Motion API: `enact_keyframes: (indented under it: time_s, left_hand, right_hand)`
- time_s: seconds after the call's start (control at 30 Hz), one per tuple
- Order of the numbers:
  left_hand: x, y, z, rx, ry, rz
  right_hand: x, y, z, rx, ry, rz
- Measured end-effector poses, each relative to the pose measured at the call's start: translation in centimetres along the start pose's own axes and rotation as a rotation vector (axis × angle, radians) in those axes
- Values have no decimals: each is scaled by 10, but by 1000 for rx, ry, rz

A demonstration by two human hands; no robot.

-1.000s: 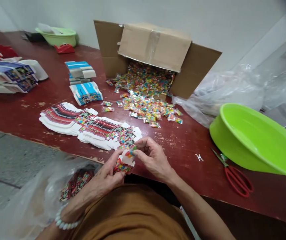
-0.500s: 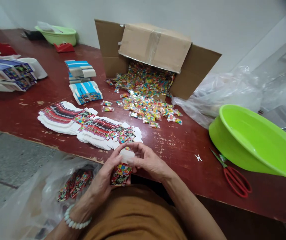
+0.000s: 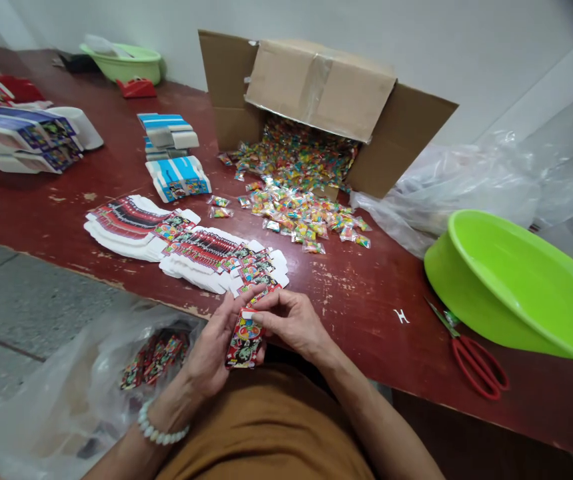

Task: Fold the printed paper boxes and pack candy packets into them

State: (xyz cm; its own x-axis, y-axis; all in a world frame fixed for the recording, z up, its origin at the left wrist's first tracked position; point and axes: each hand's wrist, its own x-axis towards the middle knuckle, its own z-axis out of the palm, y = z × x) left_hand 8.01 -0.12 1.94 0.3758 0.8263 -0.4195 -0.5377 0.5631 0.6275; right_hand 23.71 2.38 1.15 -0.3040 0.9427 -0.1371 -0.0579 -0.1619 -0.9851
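Note:
My left hand (image 3: 213,350) and my right hand (image 3: 291,322) together hold a small red printed carton (image 3: 244,340). The left fingers wrap its side, and the right fingertips pinch its top edge. Just beyond my hands lie stacks of flat die-cut cartons (image 3: 206,257) with red and white print. Farther off, many small wrapped sweets (image 3: 299,217) spill from a tipped cardboard box (image 3: 319,83). Below my left hand, a clear plastic bag (image 3: 101,373) holds several red printed cartons (image 3: 153,360).
The dark red worn table (image 3: 366,280) ends in an edge near my body. Folded blue and white cartons (image 3: 176,177) stand beyond. Red-handled scissors (image 3: 476,363) lie by a tilted green basin (image 3: 511,280). Crumpled plastic sheeting (image 3: 446,187) lies at the right.
The carton's white flap no longer stands out above my fingers, and its printed face shows upright between my hands. My hands have drawn closer around it. The view has shifted slightly.

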Motion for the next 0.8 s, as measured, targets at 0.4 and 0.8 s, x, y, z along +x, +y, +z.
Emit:
enact_keyframes:
  time_s: [0.4, 0.8]
  left_hand:
    - [2, 0, 0, -34, 128, 38]
    - [-52, 23, -94, 1241, 749, 458]
  right_hand:
    - [-5, 11, 8, -232, -54, -423]
    - [33, 22, -34, -897, 374, -226]
